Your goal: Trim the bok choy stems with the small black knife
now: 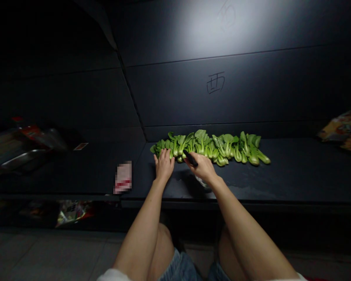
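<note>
A long row of green bok choy (203,144) lies along the dark shelf (292,171), leaves toward the back panel and pale stems toward me. My left hand (164,166) rests on the bunches at the row's left end, fingers stretched out and somewhat spread. Just right of it, my right hand (203,168) is wrapped round what looks like a spray bottle (190,158). Its black head points left and toward the greens, and a clear part shows below my palm. My fingers hide most of the bottle. The shelf near it looks wet.
Packaged goods (343,130) stand at the far right. Blurred packages and a metal-looking tray (23,158) are at the left. A blurred-out card (123,177) sits by the shelf joint. Bagged goods (73,210) lie on a lower shelf. A dark panel (175,97) rises behind.
</note>
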Demonstrator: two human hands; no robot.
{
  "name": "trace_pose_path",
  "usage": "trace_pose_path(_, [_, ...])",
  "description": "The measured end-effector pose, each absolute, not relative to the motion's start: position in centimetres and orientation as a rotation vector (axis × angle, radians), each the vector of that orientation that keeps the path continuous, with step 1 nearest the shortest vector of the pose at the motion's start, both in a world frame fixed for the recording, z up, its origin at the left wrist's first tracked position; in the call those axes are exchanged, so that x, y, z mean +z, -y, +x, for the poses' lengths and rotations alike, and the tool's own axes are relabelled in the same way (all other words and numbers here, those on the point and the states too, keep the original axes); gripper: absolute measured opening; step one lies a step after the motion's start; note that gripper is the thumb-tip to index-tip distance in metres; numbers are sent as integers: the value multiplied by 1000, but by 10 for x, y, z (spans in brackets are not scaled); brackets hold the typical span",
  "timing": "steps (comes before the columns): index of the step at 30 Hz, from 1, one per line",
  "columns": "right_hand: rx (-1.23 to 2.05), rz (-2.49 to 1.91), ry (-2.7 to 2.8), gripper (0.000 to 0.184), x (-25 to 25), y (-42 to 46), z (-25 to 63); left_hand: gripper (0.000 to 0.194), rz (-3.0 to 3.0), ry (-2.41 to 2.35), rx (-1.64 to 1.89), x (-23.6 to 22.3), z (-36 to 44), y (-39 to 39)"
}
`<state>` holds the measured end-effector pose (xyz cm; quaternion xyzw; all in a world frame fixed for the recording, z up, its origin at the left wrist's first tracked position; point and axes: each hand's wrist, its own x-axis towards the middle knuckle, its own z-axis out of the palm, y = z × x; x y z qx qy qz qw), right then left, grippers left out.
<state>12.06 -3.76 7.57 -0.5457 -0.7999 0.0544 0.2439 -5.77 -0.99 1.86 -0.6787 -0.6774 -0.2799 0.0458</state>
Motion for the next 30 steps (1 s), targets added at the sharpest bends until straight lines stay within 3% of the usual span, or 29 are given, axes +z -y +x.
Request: trace_pose_path(30, [193, -1427, 2282, 29, 79, 39, 92, 45, -1970, 2192, -833, 12, -89, 16])
